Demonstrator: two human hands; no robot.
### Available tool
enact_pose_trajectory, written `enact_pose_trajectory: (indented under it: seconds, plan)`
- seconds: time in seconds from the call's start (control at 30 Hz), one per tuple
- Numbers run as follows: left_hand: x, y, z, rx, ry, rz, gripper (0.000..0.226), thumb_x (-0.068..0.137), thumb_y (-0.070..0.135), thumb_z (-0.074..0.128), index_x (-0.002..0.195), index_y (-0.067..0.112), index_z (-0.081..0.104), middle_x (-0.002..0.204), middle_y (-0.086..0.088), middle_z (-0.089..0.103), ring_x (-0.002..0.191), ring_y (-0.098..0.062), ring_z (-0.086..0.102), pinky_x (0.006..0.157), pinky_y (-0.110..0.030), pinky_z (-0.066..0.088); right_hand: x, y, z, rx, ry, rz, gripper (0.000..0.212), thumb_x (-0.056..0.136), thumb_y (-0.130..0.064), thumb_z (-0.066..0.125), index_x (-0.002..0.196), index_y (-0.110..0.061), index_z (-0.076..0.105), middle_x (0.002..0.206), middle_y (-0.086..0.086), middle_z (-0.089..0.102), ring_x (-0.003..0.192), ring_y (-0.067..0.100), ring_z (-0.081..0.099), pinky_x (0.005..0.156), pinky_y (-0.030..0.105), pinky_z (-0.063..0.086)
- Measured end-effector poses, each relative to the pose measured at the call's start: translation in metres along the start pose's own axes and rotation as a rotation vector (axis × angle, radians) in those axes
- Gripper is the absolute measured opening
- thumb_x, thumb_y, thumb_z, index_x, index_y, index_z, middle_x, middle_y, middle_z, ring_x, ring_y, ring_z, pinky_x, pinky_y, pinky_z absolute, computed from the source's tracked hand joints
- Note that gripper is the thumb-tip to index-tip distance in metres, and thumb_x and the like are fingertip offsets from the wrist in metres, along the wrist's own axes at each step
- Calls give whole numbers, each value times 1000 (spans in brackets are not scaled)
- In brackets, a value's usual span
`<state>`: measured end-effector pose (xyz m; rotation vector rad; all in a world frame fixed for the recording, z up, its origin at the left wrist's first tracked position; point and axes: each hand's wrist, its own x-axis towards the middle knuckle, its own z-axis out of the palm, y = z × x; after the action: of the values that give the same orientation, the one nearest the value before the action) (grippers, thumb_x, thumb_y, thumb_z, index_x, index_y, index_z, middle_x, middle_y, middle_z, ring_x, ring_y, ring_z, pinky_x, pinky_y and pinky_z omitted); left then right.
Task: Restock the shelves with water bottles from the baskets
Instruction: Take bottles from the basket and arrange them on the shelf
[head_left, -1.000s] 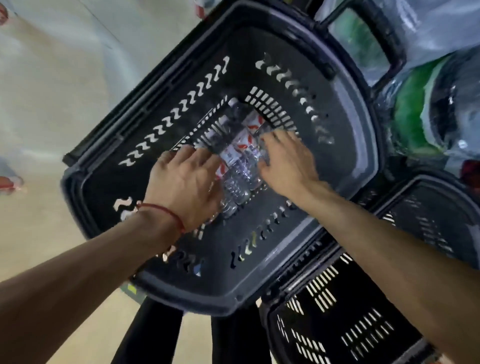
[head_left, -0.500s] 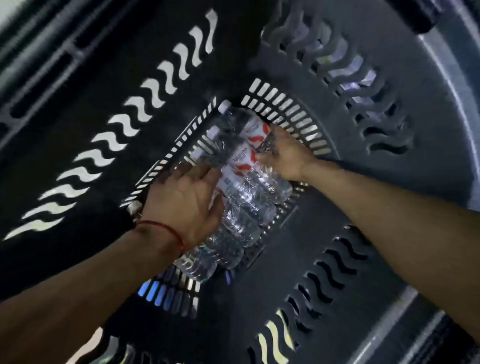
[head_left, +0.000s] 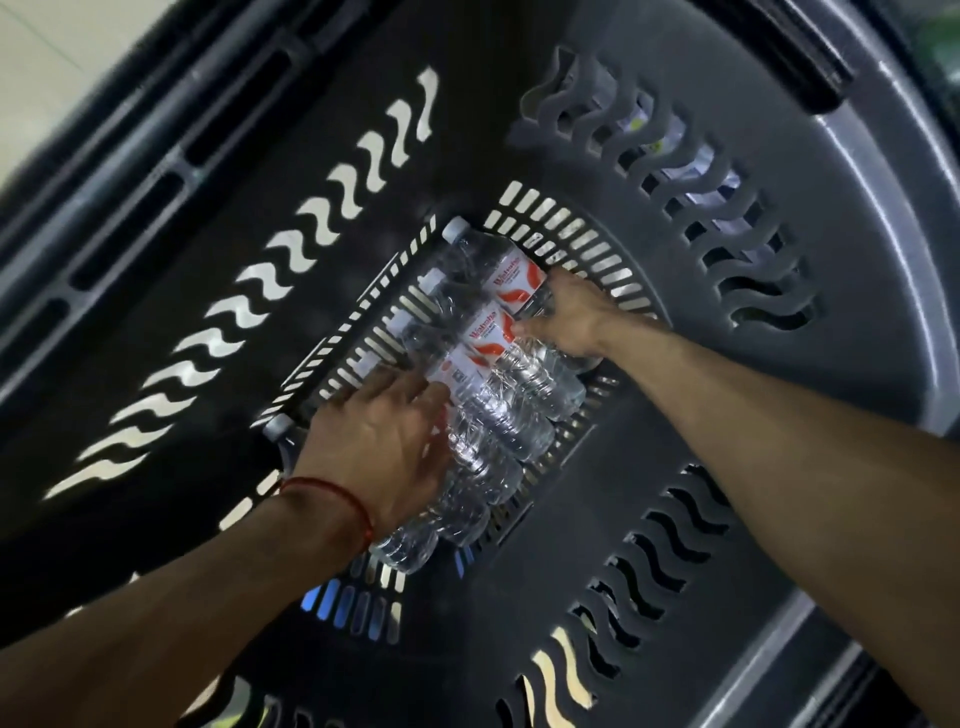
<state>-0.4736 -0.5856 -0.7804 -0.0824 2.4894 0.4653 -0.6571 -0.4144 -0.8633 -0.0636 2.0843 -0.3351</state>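
The left hand (head_left: 384, 447) curls over one of the water bottles (head_left: 498, 415) lying beneath its palm; the right hand (head_left: 566, 317) grips a labelled one just beyond. Each should clasp the ribbed, crinkly clear barrel, not the slick label, and lift straight up. Around them rises the dark plastic basket (head_left: 872, 234), its walls slotted.

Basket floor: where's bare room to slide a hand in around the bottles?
Bare floor shows between the bottles and the basket wall, above the left hand, and in the far corner beyond the right hand. The middle is crowded: bottles packed side by side, both hands gripping them.
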Motion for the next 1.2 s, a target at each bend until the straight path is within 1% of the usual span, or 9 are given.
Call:
enact_pose_trajectory:
  seconds: [0.1, 0.27, 0.47, 0.7, 0.77, 0.83, 0.93, 1.1, 1.2]
  plan:
    - [1, -1, -4, -22, -13, -10, 42, 96, 44, 49, 132, 24, 54, 136, 1, 60, 128, -23, 53, 93, -47, 55, -3, -1, 0, 13, 10, 6, 59, 91, -31, 77, 140, -14, 47, 127, 2, 59, 115, 18, 53, 96, 32, 41]
    - [8, 2, -6, -12, 11, 14, 47, 98, 46, 45, 142, 29, 46, 140, 4, 56, 131, -21, 51, 98, -41, 50, -2, -6, -10, -68, -32, 36, 75, 93, -35, 76, 151, -10, 36, 142, 10, 56, 128, 27, 55, 105, 39, 47]
    - [10, 1, -13, -35, 17, -8, 53, 102, 48, 40, 152, 30, 34, 149, 3, 48, 135, -21, 47, 100, -38, 47, -12, -5, -1, -113, 105, 3, 46, 91, -38, 78, 124, -14, 55, 119, 4, 65, 108, 25, 61, 90, 39, 50]
    - [-13, -9, -38, -80, -59, -96, 53, 101, 50, 44, 151, 35, 35, 146, 7, 49, 129, -22, 52, 95, -37, 47, -59, -20, -3, -46, 236, -34, 49, 90, -28, 80, 126, -6, 54, 116, 5, 62, 100, 21, 59, 79, 32, 48]
    - [-22, -9, -51, -115, -81, -143, 55, 101, 49, 44, 154, 38, 32, 147, 7, 50, 128, -23, 53, 93, -36, 46, -75, -23, 3, -50, 190, 5, 58, 87, -37, 82, 132, -11, 55, 129, 11, 61, 117, 28, 60, 96, 40, 54]
    - [-34, -5, -62, -132, -76, -175, 53, 100, 48, 46, 151, 38, 36, 142, 5, 54, 124, -24, 55, 89, -35, 47, -92, -26, 13, -44, 99, 41, 64, 81, -43, 83, 135, -18, 58, 144, 12, 54, 138, 32, 50, 115, 46, 45]
    - [-51, -2, -71, -157, -41, -222, 45, 98, 44, 50, 143, 37, 45, 132, 3, 60, 115, -25, 59, 81, -34, 46, -120, -30, 20, -55, -61, 80, 77, 83, -41, 82, 147, -13, 49, 157, 17, 37, 150, 37, 33, 124, 50, 32]
    - [-83, 1, -68, -252, -69, -377, 41, 99, 44, 54, 139, 37, 50, 122, -3, 64, 106, -27, 62, 75, -33, 40, -163, -33, 30, 46, -177, 27, 67, 84, -30, 84, 137, -16, 46, 139, 3, 49, 130, 24, 51, 116, 41, 44]
    - [-92, -3, -44, -450, -121, -536, 37, 97, 43, 56, 132, 33, 59, 123, -4, 67, 110, -30, 63, 79, -32, 42, -175, -29, 40, 231, -205, 15, 84, 82, -14, 86, 148, -11, 34, 127, -1, 65, 122, 19, 61, 109, 34, 48]
